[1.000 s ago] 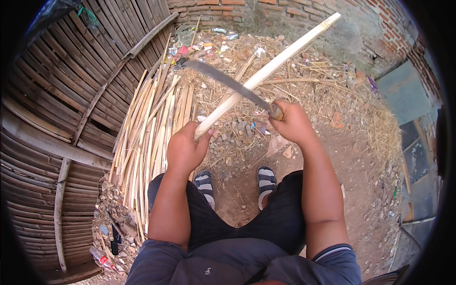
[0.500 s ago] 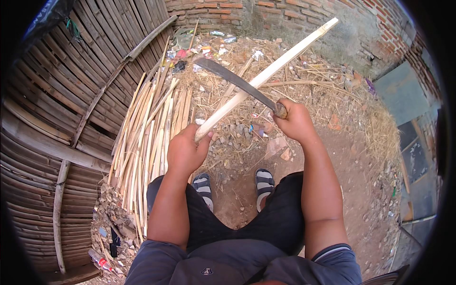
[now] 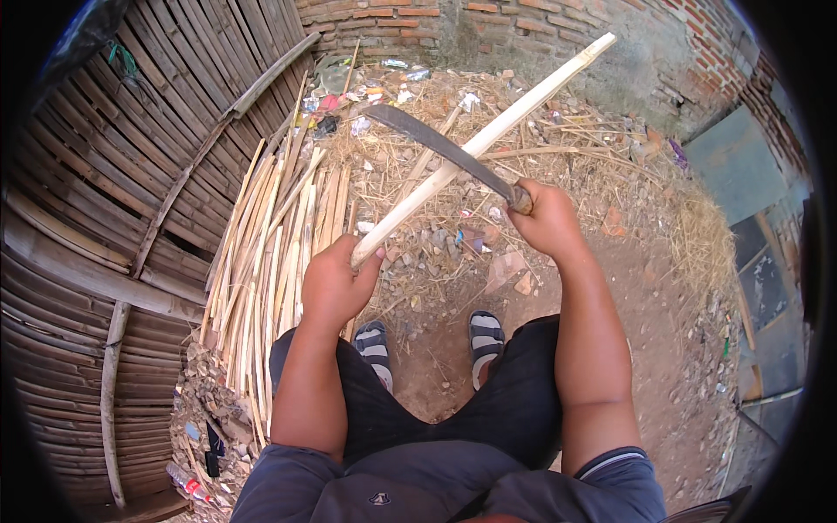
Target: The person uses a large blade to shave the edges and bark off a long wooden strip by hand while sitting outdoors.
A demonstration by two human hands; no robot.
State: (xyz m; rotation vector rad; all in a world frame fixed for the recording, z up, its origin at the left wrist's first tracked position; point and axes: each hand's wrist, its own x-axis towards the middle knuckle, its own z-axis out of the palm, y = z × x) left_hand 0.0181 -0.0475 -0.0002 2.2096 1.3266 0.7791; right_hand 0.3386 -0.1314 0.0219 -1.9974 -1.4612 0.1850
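A long pale strip of split bamboo (image 3: 507, 121) slants up to the far right, its near end closed in my left hand (image 3: 334, 281). My right hand (image 3: 549, 220) is wrapped round the handle of a machete (image 3: 436, 144). The dark curved blade points to the far left and crosses over the strip near its middle. Whether the edge bites into the strip or only lies against it, I cannot tell.
Many split bamboo strips (image 3: 279, 253) lie piled on the ground at my left, beside a bamboo slat wall (image 3: 113, 200). A brick wall (image 3: 506, 35) stands at the far side. Straw, rubble and litter cover the ground ahead. Grey panels (image 3: 741, 166) lean at the right.
Both hands keep their grips. The right hand and machete have shifted slightly to the right along the strip; the left hand has moved a little left and nearer.
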